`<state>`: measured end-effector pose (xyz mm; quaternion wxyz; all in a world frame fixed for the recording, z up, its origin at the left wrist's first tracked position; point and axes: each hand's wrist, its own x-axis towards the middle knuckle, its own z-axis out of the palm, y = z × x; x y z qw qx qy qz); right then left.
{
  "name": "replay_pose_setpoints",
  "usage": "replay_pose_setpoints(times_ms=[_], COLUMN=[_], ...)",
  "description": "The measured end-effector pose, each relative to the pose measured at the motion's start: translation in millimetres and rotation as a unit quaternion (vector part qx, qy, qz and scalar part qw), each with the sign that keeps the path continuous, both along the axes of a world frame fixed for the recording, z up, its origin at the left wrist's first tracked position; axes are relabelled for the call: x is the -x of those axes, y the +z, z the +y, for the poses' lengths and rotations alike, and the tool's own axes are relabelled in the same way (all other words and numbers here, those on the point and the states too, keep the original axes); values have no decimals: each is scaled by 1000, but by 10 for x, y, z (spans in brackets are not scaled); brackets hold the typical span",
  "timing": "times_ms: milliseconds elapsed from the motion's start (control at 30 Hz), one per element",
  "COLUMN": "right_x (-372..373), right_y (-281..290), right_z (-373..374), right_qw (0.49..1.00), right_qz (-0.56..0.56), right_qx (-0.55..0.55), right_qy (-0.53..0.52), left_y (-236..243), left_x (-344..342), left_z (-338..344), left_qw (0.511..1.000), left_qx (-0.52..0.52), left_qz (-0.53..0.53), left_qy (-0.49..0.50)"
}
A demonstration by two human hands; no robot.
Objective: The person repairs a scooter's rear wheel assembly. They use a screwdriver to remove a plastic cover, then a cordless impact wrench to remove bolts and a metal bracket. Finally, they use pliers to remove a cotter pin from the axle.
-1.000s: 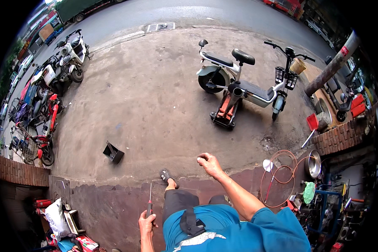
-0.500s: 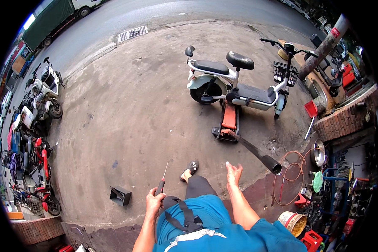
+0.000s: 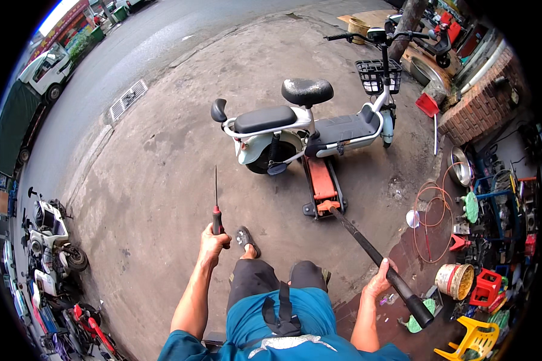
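Note:
My left hand (image 3: 213, 242) is shut on a long screwdriver (image 3: 216, 204) with a red and black handle, its shaft pointing up and away from me. My right hand (image 3: 379, 280) grips the long black handle (image 3: 373, 253) of an orange floor jack (image 3: 323, 185). The jack lies on the concrete with its front end under a pale green and white electric scooter (image 3: 307, 129). The scooter stands side-on a step ahead of me, black seat in the middle and basket at the right. My foot in a sandal (image 3: 246, 239) is planted between my hands.
A coiled orange hose (image 3: 430, 219), a metal bowl (image 3: 461, 166), a bucket (image 3: 454, 280), red and yellow stools and shop clutter crowd the right. A brick wall (image 3: 473, 105) stands at the upper right. Parked motorbikes (image 3: 51, 240) line the left; a road with a truck (image 3: 42, 75) runs beyond.
I have stepped closer to the scooter and jack. My right hand, empty and open before, now holds the jack handle. My left hand still carries the screwdriver, now raised upright.

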<state>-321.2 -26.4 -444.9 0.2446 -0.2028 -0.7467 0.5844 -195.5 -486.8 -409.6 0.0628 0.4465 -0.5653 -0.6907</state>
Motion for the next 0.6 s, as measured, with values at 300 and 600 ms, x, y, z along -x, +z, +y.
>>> replay_pose_setpoints(times_ms=[300, 600], right_x=[302, 1260], right_y=[-1458, -1660], right_z=[-894, -1001], right_qw=[865, 523], right_qz=[-446, -448], right_qx=[-137, -692], right_qy=[186, 216], left_y=[-1503, -3198], left_x=[2490, 3874], left_z=[-1604, -2514], left_qw=[911, 749], left_qx=[340, 626], left_qz=[-101, 55], left_qy=[-210, -208])
